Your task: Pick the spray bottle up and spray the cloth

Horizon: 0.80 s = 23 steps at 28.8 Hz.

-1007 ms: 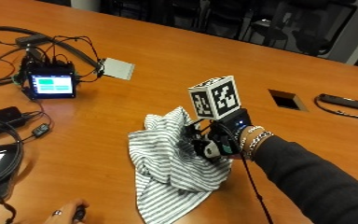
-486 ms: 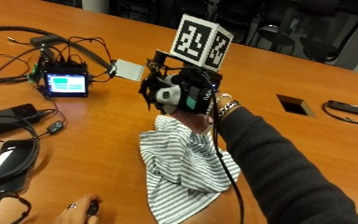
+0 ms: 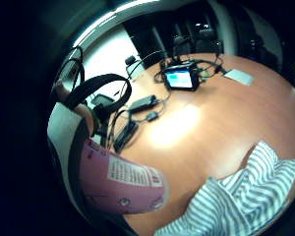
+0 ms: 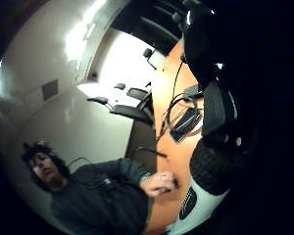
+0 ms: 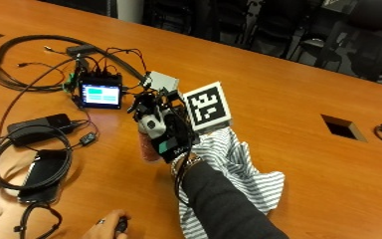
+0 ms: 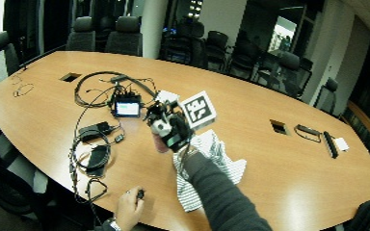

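Note:
My gloved right hand [image 5: 164, 133] grips a pink spray bottle [image 5: 149, 149] with its fingers curled round the black spray head, and holds it upright just above the table. The grey-and-white striped cloth [image 5: 244, 172] lies crumpled on the wooden table [image 5: 297, 89], directly right of the bottle and partly under my forearm. In the little finger side palm view the bottle's pink labelled body [image 3: 123, 184] fills the area near the palm, with the cloth [image 3: 246, 196] beside it. The bottle's nozzle end is hidden by my hand.
A small lit screen [image 5: 100, 94] with many cables stands just beyond the bottle. Black adapters [image 5: 42, 122] and a dark flat device [image 5: 42, 169] lie to the left. The person's bare hand [image 5: 108, 228] rests at the near edge. A table cutout [image 5: 342, 127] is at the right.
My hand has gone from low over the cloth, up, and then across to the cloth's left side near the screen. The outside camera has shifted too.

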Motion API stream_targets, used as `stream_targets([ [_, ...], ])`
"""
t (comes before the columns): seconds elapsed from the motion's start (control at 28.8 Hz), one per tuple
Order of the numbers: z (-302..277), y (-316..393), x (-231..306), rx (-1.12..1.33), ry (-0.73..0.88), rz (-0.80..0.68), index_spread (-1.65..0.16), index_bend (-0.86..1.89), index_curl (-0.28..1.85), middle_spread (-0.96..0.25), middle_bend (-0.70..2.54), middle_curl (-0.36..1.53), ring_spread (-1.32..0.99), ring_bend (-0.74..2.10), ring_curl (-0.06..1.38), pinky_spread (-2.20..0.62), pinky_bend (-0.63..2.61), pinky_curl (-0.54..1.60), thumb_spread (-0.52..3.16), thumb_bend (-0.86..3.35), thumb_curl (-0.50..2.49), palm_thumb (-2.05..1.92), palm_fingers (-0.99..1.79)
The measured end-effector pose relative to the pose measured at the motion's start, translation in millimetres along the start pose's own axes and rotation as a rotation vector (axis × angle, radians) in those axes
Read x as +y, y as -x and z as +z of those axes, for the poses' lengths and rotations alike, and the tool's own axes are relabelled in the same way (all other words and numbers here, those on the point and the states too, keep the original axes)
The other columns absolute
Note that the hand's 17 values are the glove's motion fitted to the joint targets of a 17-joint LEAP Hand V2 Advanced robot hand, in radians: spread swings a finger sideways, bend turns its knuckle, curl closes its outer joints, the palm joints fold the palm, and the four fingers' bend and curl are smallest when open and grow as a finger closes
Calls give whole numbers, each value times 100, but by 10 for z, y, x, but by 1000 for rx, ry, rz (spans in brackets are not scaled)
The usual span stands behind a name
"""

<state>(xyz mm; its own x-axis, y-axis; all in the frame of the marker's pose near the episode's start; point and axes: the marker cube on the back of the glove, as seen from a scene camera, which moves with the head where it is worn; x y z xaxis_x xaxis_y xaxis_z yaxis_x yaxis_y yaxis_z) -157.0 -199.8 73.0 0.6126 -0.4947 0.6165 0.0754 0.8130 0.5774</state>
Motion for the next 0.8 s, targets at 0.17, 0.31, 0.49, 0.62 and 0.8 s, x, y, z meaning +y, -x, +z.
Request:
stream_targets([
  [0.17,150,-211,91,-102,-94,97,-30,16,50,-26,50,60,-20,66,45,-31,57,40,137,1,64,82,124],
  [0.31,187,-298,163,-117,-125,126,-30,15,49,-26,50,60,-20,65,45,-31,57,40,142,2,62,81,124],
  [0.49,91,-300,281,-101,-176,79,-30,15,49,-26,49,60,-20,64,45,-31,55,39,147,2,61,80,124],
  [0.62,-53,-255,256,-29,-205,53,-30,15,49,-26,49,60,-21,64,45,-32,55,39,151,3,59,80,124],
  [0.8,16,-315,308,3,-203,74,-31,15,49,-27,49,61,-22,63,45,-31,54,39,154,3,57,80,124],
])
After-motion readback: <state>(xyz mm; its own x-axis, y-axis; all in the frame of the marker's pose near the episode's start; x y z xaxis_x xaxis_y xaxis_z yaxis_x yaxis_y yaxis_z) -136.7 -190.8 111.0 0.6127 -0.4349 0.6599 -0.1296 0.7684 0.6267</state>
